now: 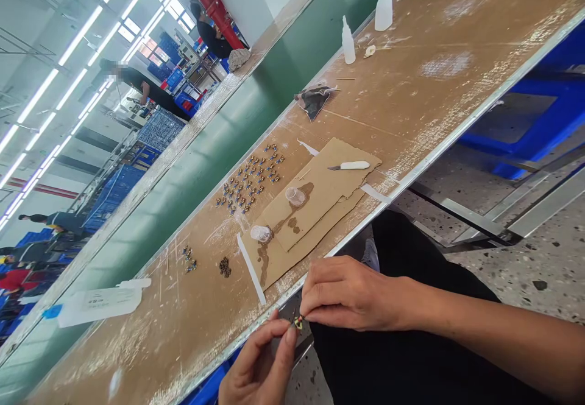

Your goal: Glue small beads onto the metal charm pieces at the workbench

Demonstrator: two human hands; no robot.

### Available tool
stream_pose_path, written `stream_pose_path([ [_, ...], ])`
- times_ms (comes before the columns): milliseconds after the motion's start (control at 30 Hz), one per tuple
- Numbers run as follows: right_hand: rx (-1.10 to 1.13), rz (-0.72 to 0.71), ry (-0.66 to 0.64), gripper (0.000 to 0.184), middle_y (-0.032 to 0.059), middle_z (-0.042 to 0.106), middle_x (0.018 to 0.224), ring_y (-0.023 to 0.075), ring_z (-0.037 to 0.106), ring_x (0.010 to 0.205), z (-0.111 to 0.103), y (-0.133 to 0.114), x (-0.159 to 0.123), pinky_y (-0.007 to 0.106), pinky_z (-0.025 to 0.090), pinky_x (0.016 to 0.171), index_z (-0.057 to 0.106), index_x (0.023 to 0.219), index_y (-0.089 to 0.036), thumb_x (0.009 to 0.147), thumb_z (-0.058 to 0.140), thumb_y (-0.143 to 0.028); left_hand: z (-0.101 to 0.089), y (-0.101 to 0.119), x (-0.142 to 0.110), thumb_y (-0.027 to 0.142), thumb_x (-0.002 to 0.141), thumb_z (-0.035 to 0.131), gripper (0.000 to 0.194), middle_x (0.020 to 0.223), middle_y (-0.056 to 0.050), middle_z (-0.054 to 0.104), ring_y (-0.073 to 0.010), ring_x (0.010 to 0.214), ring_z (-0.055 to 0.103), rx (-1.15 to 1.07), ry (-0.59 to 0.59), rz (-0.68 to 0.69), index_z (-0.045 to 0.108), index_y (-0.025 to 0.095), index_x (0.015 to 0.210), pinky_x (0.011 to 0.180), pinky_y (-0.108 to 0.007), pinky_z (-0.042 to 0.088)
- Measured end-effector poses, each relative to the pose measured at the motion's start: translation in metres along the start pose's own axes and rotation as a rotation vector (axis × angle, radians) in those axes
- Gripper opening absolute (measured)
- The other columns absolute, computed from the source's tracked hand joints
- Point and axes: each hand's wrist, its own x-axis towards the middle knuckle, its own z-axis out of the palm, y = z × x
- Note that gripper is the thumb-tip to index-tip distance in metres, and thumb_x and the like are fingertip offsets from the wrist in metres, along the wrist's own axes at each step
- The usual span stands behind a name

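Observation:
My left hand [262, 362] pinches a tiny coloured figurine [298, 322] between thumb and forefinger, just off the table's front edge. My right hand [340, 295] meets it from the other side, its fingertips closed at the figurine; whether they hold a separate small piece is hidden. Beyond my hands, a cardboard sheet [315, 210] bears two small clear cups [295, 196] with wet stains around them, and a white-handled knife [354, 165]. Many similar small figurines [249, 179] stand grouped left of the cardboard. A little pile of dark bits [225, 267] lies nearer me.
A white plastic bottle with a blue cap [98, 304] lies at the left. Two white squeeze bottles [348, 41] stand at the far end, near a dark cloth [314, 99]. A green partition [219, 140] runs behind the table. Co-workers [146, 88] are in the background.

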Motion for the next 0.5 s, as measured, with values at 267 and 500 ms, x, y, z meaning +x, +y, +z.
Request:
stream_pose_path([
  [267, -0.006, -0.026, -0.007, 0.015, 0.0045, 0.058, 0.076, 0.0086, 0.05, 0.072, 0.0, -0.001, 0.002, 0.02, 0.04, 0.066, 0.061, 0.085, -0.009, 0.09, 0.05, -0.018, 0.004, 0.006, 0.001, 0.038, 0.046, 0.084, 0.029, 0.074, -0.002, 0.074, -0.0165, 0.08, 0.069, -0.044, 0.019, -0.075, 0.071, 0.019, 0.064, 0.081, -0.018, 0.051],
  [500, -0.082, -0.028, -0.026, 0.016, 0.003, 0.058, 0.076, 0.0092, 0.05, 0.072, -0.002, -0.003, 0.003, 0.022, 0.041, 0.067, 0.06, 0.087, -0.012, 0.091, 0.048, -0.021, 0.009, 0.011, 0.0, 0.038, 0.045, 0.085, 0.028, 0.068, -0.002, 0.073, -0.0159, 0.073, 0.069, -0.073, 0.0, -0.071, 0.071, 0.019, 0.061, 0.072, -0.016, 0.054],
])
